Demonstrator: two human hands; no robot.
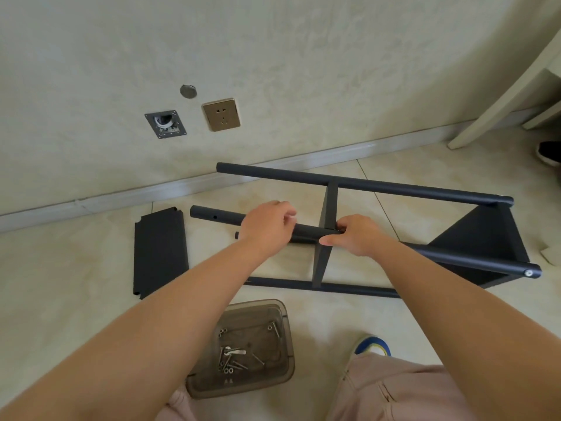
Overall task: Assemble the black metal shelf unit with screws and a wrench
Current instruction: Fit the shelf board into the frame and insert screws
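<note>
The black metal shelf unit (379, 186) lies on its side on the tiled floor, with round posts, a middle shelf panel (329, 205) and an end panel (479, 235) fitted. My left hand (267, 223) grips the near upper post (212, 216) from above. My right hand (352, 235) pinches at the joint where that post meets the middle panel; whatever is between its fingertips is hidden. A loose black shelf panel (159, 252) lies flat to the left. Several screws and a wrench (235, 351) lie in a clear tray (285, 317).
The wall with its socket plate (221, 114) and the baseboard (121, 197) run close behind the unit. A pale furniture leg (498, 110) and a dark shoe (549, 153) are at the far right. My knees and a blue-and-yellow shoe (373, 344) are at the bottom.
</note>
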